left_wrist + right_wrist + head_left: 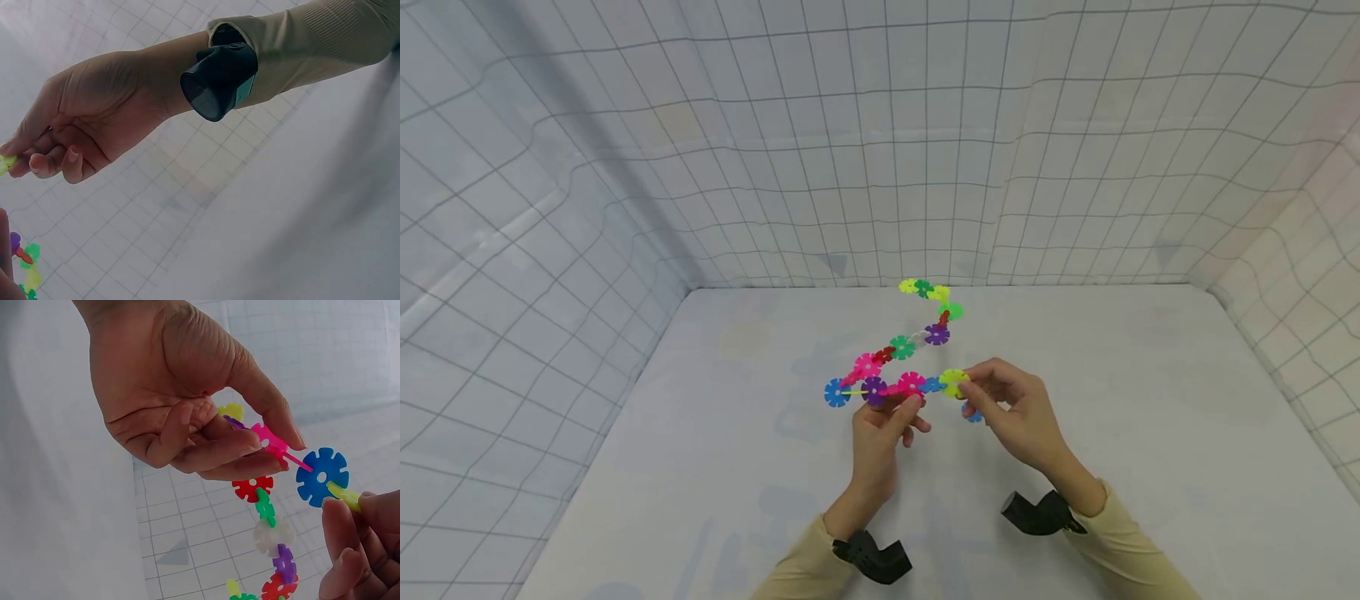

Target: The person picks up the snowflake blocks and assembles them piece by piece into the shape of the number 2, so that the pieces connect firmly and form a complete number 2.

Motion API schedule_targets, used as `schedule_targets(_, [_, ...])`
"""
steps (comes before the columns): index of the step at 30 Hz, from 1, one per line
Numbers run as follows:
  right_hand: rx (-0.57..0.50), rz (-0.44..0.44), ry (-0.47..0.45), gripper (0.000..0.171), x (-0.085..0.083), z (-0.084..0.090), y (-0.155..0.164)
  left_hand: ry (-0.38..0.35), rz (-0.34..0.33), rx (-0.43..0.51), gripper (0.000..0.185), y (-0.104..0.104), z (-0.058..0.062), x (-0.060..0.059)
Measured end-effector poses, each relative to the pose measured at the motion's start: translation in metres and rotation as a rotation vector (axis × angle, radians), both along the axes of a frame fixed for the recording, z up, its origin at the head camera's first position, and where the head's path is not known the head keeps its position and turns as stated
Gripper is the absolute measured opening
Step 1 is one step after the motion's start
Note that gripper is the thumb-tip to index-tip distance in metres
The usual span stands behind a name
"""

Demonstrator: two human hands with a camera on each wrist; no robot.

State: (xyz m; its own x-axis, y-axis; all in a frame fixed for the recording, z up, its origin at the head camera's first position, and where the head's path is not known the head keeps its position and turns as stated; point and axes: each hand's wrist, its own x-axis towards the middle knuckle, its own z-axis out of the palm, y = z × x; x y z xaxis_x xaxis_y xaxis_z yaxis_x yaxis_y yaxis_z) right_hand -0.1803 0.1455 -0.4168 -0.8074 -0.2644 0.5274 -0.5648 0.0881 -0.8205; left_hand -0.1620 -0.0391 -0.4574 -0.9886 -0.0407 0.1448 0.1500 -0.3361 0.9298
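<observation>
A long, winding chain of notched plastic discs in many colours, slotted edge to edge, hangs in the air before me. My left hand (876, 450) grips it by a pink flower-shaped disc (912, 382), thumb in front. A blue disc (322, 477) links that pink part to a yellow disc (954, 382), which my right hand (1018, 412) pinches between thumb and fingertips. Another blue disc (973, 414) peeks out below the right fingers, mostly hidden. In the left wrist view, the right hand (94, 119) shows from the palm side.
Beyond the hands, the chain doubles back past a purple disc (937, 334) to a yellow end disc (908, 286). Below is a white tabletop (1150, 433). White sheeting with a grid of lines (925, 150) encloses the back and both sides.
</observation>
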Motion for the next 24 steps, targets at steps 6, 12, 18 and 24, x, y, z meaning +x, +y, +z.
schedule_targets(6, [-0.023,0.027,-0.047,0.015,0.002,-0.003,-0.003,-0.03,-0.021,-0.005,0.012,0.004,-0.002,0.001])
schedule_targets(12, [-0.035,0.083,-0.061,0.017,0.005,-0.005,-0.011,-0.029,-0.048,-0.018,0.016,0.006,0.002,0.005])
schedule_targets(18, [-0.093,0.13,-0.031,0.016,0.003,-0.013,-0.015,-0.064,-0.033,-0.012,0.021,0.005,0.006,0.007])
schedule_targets(24, [-0.088,0.138,-0.052,0.016,0.003,-0.014,-0.017,-0.03,-0.011,-0.037,0.019,0.004,0.007,0.007])
